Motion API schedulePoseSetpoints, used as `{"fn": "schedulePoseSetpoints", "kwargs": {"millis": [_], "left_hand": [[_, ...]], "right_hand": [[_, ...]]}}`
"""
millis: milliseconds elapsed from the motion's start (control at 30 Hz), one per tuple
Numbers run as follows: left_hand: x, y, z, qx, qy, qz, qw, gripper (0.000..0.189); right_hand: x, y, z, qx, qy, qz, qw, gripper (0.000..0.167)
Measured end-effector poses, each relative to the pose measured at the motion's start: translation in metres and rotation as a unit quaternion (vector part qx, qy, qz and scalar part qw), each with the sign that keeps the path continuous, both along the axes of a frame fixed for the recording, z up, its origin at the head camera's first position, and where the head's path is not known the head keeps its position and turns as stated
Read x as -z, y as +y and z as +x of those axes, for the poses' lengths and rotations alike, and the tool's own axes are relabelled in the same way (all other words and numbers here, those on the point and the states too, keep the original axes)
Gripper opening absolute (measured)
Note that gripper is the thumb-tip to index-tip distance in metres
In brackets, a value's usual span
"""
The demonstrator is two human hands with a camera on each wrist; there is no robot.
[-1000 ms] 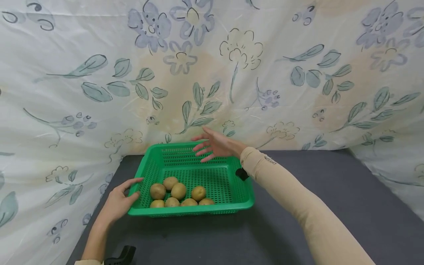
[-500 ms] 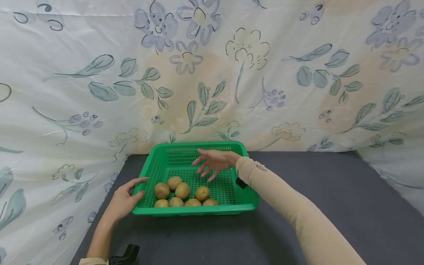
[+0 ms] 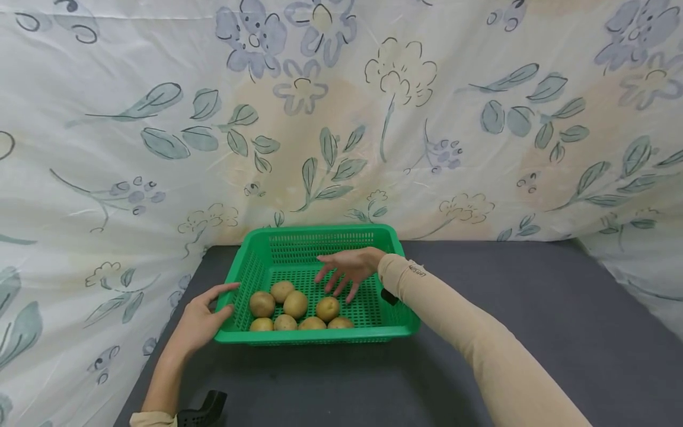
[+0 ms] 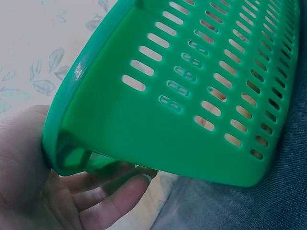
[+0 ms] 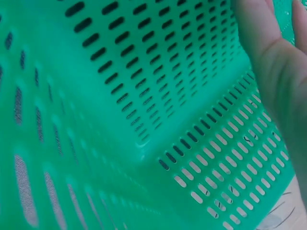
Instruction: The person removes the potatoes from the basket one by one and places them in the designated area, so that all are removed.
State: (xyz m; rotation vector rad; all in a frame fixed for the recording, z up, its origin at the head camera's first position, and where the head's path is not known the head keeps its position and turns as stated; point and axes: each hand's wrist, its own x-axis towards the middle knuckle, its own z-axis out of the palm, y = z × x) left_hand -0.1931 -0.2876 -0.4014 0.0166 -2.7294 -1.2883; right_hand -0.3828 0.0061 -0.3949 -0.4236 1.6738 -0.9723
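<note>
A green perforated plastic basket holds several potatoes, gathered toward its left and front. My left hand grips the basket's left rim; in the left wrist view its fingers reach under the rim's edge. Inside the basket, over the right half, my right hand hovers with its fingers spread and nothing held. Just left of and in front of its fingertips lies a single potato. The right wrist view catches part of the hand against the basket's slotted walls, with no potato visible there.
The basket stands on a dark grey table, close to a flower-patterned cloth hanging behind. That cloth also covers the left side. Bare tabletop extends in front and to the right. Black wrist mounts sit on the forearms.
My right hand has come down from above the back rim into the basket, fingers now pointing lower. The left hand stays at the rim. The potatoes keep their arrangement; the head view shifted slightly.
</note>
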Motion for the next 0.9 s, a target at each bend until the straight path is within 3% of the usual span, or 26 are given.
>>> {"fn": "schedulePoseSetpoints", "kwargs": {"millis": [633,900], "left_hand": [[0.0,-0.001,0.003,0.007,-0.005,0.006,0.9999,0.044],[-0.002,0.001,0.003,0.011,-0.008,0.022,0.9997,0.044]], "right_hand": [[0.007,-0.008,0.013,-0.003,-0.002,0.026,0.9997,0.052],[0.011,-0.013,0.017,-0.057,0.007,0.031,0.9979,0.035]]}}
